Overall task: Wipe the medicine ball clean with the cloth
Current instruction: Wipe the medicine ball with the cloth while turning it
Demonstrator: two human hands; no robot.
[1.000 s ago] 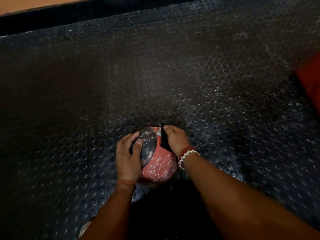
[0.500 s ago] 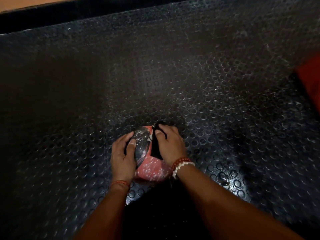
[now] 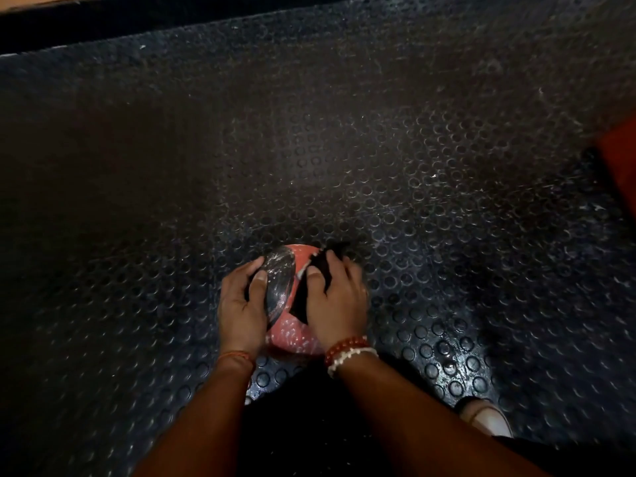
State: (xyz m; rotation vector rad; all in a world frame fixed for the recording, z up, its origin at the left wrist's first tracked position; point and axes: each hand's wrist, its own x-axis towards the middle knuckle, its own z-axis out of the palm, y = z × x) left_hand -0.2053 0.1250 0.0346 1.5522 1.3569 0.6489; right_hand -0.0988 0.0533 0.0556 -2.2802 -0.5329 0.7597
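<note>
Med ball (image 3: pixel 292 335) betw. L hand (image 3: pixel 241 311), gripping its side, & R hand (image 3: pixel 339 304), pinching cloth (image 3: pixel 300 302) against it.

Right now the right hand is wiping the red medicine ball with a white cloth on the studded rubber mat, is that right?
Not quite: the cloth is black, not white. The head view shows the right hand holding it against the red medicine ball on the studded rubber mat.
</note>
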